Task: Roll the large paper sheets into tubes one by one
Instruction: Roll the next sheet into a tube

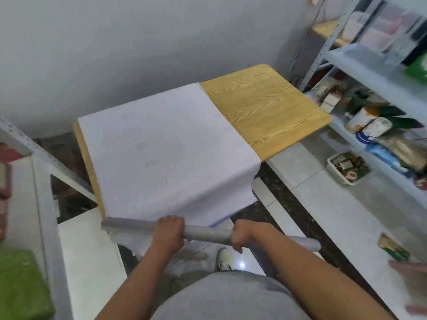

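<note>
Got both fists wrapped around the rolled tube (208, 233) at the table's (265, 107) near edge, left hand (168, 230) and right hand (243, 235) apart. The paper sheet (166, 153) lies flat on top.

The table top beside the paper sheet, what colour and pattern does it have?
Yellowish wood grain on the table top, in the head view.

A: What couldn't you make out?
B: The faint numbers printed down the paper sheet (166, 144) were too washed out to read. The left hand (167, 234) and right hand (242, 235) covered parts of the rolled tube (208, 233).
A: And the shelves?
B: The shelf (369, 72) ran off the right edge, its jars blurred. A green thing (20, 282) was cut off at the left edge.
</note>
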